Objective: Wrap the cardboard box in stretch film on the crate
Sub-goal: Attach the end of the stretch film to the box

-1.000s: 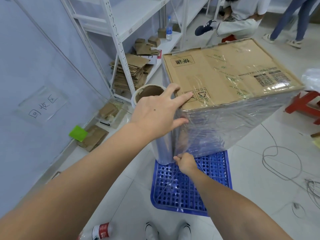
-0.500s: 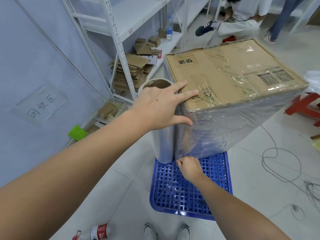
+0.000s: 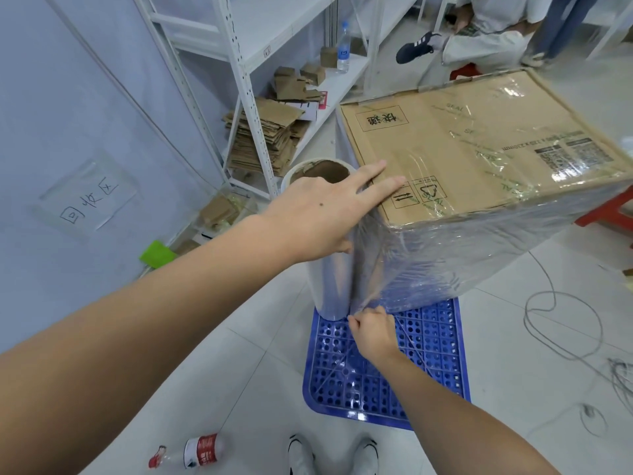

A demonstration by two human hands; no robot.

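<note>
A large cardboard box (image 3: 479, 149) stands on a blue perforated crate (image 3: 442, 368), its sides covered in clear stretch film (image 3: 479, 258). An upright roll of stretch film (image 3: 330, 282) stands on the crate against the box's near left corner. My left hand (image 3: 318, 214) lies over the top of the roll, its straight fingers reaching onto the box's top face and its thumb down at the film. Low at that corner, my right hand (image 3: 373, 332) pinches the film's bottom edge just above the crate.
A white shelving rack (image 3: 239, 63) with flattened cardboard (image 3: 263, 135) stands behind the roll. A plastic bottle (image 3: 191, 454) lies on the floor by my shoes (image 3: 332, 454). Loose cables (image 3: 561, 323) trail on the right, near a red stool (image 3: 609, 214). People sit at the back (image 3: 479, 39).
My left fingers have slid a little further onto the box top. My right hand stays low at the corner, still pinching the film.
</note>
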